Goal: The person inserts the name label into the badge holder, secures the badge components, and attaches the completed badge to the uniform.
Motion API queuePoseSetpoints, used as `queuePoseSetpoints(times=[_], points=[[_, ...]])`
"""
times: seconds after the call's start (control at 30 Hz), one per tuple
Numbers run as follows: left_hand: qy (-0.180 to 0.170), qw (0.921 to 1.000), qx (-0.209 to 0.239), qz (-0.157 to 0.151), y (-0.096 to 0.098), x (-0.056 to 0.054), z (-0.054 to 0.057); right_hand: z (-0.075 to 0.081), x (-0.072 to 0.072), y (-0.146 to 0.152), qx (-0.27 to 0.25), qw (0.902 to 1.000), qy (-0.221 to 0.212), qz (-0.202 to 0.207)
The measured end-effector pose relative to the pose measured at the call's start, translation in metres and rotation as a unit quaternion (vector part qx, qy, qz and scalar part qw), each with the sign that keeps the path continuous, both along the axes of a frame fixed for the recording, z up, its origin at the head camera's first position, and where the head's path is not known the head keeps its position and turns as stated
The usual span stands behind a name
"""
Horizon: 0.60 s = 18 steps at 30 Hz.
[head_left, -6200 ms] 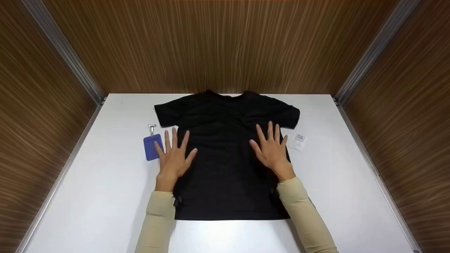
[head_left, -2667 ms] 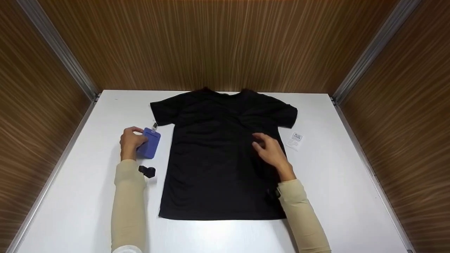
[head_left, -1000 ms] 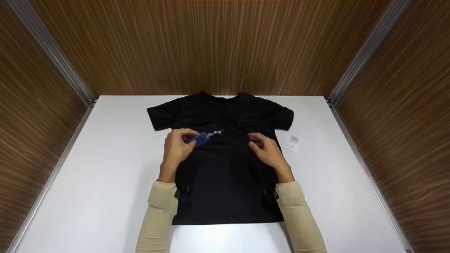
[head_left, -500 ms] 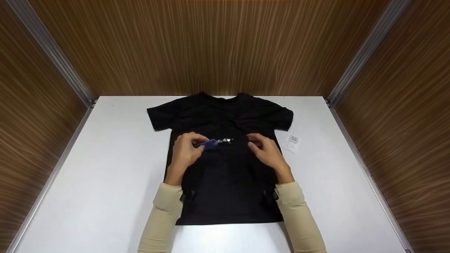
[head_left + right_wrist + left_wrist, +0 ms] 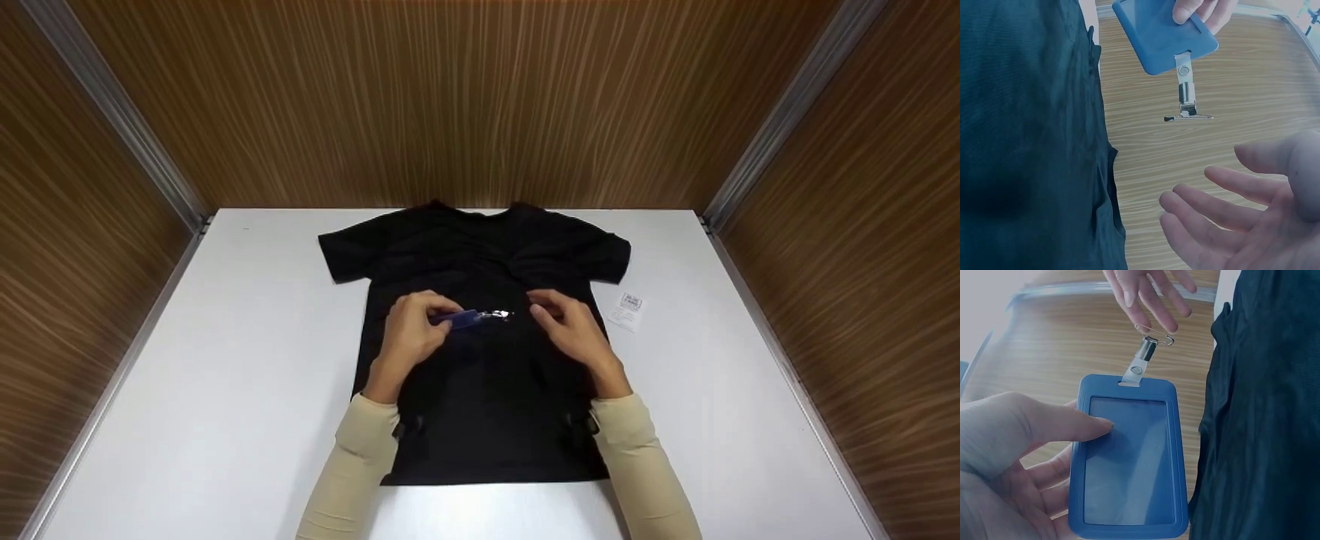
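My left hand (image 5: 412, 330) pinches a blue badge holder (image 5: 1129, 455) by its side, the thumb across its clear window. A short clear strap ends in a metal clip (image 5: 1186, 95) with a safety pin (image 5: 1154, 334), which points toward my right hand. That right hand (image 5: 574, 330) holds nothing; its fingers are relaxed, a short gap from the pin in the right wrist view. Both hands are over a black T-shirt (image 5: 487, 420), spread flat with its neck toward the back wall.
A small white printed card (image 5: 625, 311) lies on the white table (image 5: 247, 360), right of the shirt. Wood-patterned panels (image 5: 480, 97) close off the back and both sides.
Both hands were spread on the shirt at first. The left hand then took the badge holder from the table left of the shirt and carried it right, near the relaxed right hand.
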<state>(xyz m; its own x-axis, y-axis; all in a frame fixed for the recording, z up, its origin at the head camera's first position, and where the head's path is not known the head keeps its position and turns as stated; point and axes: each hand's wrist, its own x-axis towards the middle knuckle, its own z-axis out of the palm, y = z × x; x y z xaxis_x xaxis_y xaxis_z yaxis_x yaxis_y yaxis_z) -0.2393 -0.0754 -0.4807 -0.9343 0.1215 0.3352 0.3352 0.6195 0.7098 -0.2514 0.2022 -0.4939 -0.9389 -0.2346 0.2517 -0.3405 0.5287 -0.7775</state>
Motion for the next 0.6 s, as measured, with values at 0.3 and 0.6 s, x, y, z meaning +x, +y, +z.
queuePoseSetpoints(times=[0.3, 0.6], points=[[0.004, 1.0, 0.003, -0.006, 0.002, 0.0023, -0.0005, 0.0007, 0.0039, 0.0, -0.032, 0.9994, -0.009, 0.0], [0.069, 0.9953, 0.039, -0.056, 0.0033, 0.0015, 0.0025, 0.0066, 0.0052, -0.0004, -0.064, 0.9973, -0.029, 0.023]])
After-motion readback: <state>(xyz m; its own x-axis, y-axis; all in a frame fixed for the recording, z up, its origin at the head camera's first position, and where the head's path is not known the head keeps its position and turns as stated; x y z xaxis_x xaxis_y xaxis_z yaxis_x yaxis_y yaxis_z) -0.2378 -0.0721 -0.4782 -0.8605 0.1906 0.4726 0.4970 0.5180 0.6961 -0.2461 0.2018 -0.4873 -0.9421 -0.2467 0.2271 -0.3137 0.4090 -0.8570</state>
